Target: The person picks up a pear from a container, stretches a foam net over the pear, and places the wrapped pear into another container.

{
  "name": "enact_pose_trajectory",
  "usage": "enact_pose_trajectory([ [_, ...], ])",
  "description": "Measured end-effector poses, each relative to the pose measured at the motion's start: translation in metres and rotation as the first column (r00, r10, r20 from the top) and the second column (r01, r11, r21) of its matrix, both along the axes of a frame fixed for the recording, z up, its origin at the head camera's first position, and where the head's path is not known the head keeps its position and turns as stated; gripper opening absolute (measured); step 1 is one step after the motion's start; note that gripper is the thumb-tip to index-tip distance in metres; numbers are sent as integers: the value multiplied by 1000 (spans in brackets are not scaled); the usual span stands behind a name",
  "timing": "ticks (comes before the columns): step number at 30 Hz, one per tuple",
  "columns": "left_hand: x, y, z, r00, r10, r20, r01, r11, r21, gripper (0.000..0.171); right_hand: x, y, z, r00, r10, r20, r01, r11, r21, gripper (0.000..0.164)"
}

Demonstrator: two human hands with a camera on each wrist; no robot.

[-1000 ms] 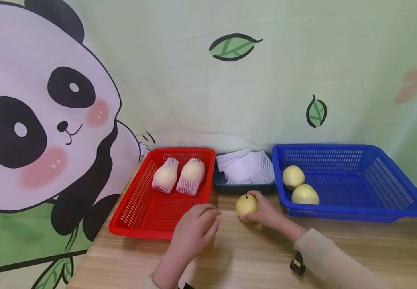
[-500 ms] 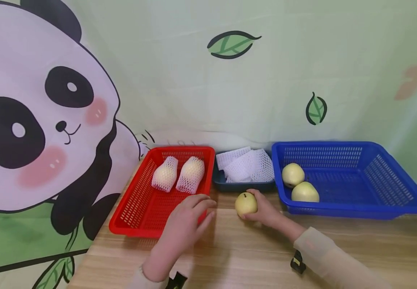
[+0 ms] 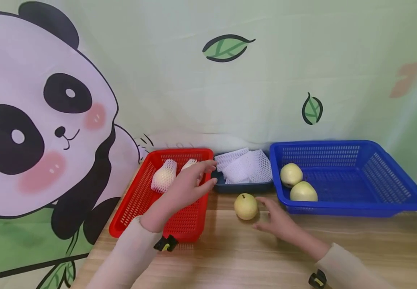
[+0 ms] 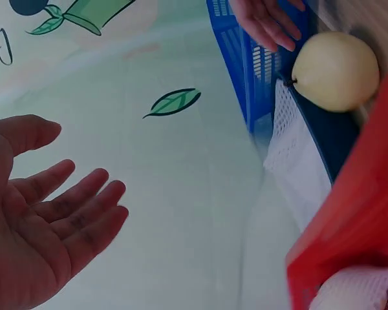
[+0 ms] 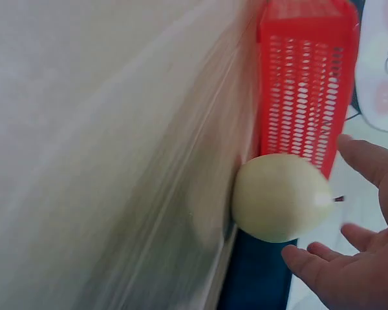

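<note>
A yellow-green pear (image 3: 246,206) stands on the wooden table with its stem up, in front of the dark tray. My right hand (image 3: 278,220) is just to its right, fingers and thumb spread apart around that side; in the right wrist view a gap shows between the pear (image 5: 281,197) and the fingers. My left hand (image 3: 184,184) hovers over the right side of the red basket (image 3: 183,224), fingers extended and holding nothing. It partly hides one of two pears in white foam nets; the other netted pear (image 3: 164,176) shows to its left.
A small dark tray (image 3: 244,187) with several white foam nets (image 3: 242,166) stands between the baskets. On the right, a blue basket (image 3: 349,208) holds two bare pears (image 3: 303,192). A panda-print cloth (image 3: 157,80) hangs behind the table.
My right hand has let go of the pear and drawn slightly right. The left hand has moved forward, from the red basket's front corner to above its right side.
</note>
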State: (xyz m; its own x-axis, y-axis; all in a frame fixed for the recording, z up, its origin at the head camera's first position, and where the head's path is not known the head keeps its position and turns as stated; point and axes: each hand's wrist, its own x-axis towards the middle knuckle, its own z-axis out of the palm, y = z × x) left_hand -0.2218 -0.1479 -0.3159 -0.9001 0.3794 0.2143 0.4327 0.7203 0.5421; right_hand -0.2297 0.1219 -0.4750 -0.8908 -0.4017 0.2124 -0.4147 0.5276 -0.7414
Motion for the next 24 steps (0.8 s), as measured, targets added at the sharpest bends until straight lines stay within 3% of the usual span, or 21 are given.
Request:
enact_pose_trajectory([
  [5, -43, 23, 10, 992, -8, 125, -4, 995, 98, 49, 19, 14, 7, 1000, 20, -22, -20, 1000, -19, 63],
  [9, -76, 43, 14, 980, -3, 199, -20, 993, 114, 48, 29, 20, 10, 998, -4, -63, 1, 999, -35, 56],
  [13, -108, 59, 9, 970, 15, 242, -38, 995, 90, 46, 36, 23, 9, 995, -13, -95, 10, 1000, -27, 53],
  [16, -129, 69, 0, 945, 14, 328, -62, 989, 134, 45, 38, 25, 6, 993, -15, -121, 12, 1000, -27, 52],
  [19, -144, 77, -9, 903, 7, 429, -111, 970, 216, 46, 39, 26, 3, 989, -24, -147, 19, 999, -35, 51],
  [24, -160, 86, -24, 846, 9, 533, -164, 956, 243, 47, 41, 28, -4, 988, -21, -154, 13, 999, -52, 49],
])
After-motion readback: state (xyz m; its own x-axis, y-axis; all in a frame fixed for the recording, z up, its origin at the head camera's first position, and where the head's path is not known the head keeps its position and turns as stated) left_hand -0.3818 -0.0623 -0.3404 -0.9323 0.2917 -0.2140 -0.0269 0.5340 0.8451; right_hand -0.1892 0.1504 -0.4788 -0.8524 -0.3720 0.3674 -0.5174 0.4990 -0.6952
